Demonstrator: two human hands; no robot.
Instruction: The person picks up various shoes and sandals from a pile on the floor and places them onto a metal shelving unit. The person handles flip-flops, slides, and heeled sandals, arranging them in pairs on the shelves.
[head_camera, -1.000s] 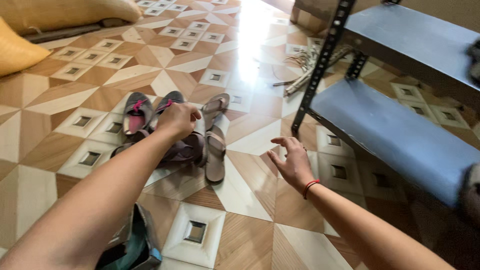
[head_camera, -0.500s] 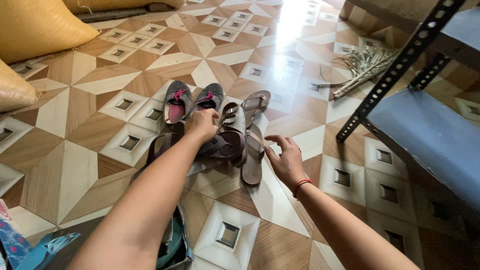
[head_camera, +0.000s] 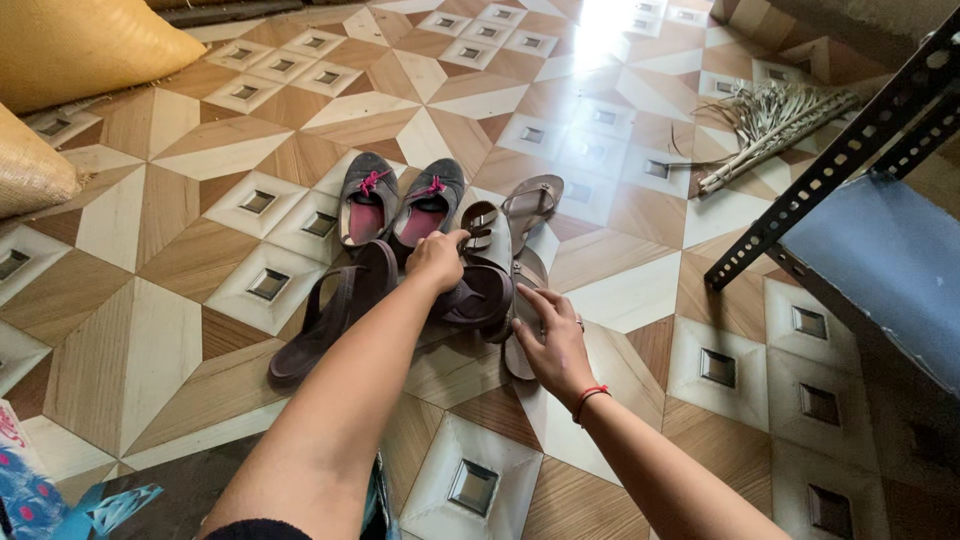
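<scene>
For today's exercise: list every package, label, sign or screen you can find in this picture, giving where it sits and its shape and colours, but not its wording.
Printed packet: bottom left corner on the floor, partly cut off; flat, blue with pink and white markings.
Teal wrapper: beside it along the bottom edge; crumpled, shiny teal.
Yellow sack: top left; bulging, plain yellow.
Tan sack: left edge; rounded, woven.
No signs or screens.

The left hand (head_camera: 437, 259) covers part of a brown sandal (head_camera: 478, 295) — the blue shelf (head_camera: 880, 265) runs off-frame.
</scene>
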